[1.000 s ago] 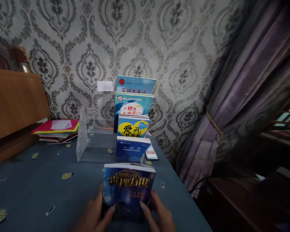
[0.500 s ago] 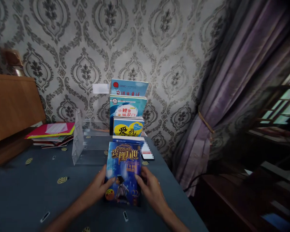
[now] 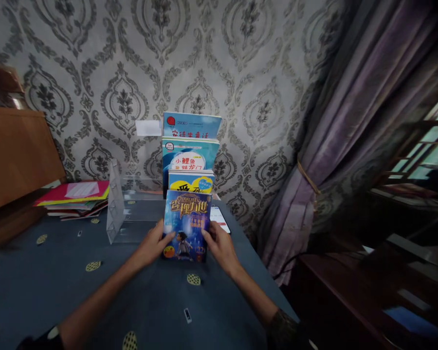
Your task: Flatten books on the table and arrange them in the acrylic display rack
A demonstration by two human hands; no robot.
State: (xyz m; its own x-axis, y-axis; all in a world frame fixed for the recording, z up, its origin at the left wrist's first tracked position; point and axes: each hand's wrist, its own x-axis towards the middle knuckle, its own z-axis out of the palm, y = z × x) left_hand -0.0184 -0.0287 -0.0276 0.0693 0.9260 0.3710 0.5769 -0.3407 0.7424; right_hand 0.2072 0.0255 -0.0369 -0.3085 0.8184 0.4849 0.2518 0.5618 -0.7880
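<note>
A dark blue paperback book with gold lettering and a cartoon figure stands facing me, held by its two sides. My left hand grips its left edge, thumb on the cover. On the right edge, my right hand does the same, fingers behind. Right behind it, a yellow-and-blue book stands partly covered. Farther back rise a teal book and a light blue book in stepped tiers. The clear tiered stand shows to the left of the books.
A phone lies right of the books. Folders and papers are stacked at the left, by a wooden cabinet. The table's right edge runs beside a tied purple curtain. Patterned wallpaper is behind.
Both hands have moved the dark blue book forward, up against the row. It now hides the blue book top that showed behind it and more of the yellow-and-blue book.
</note>
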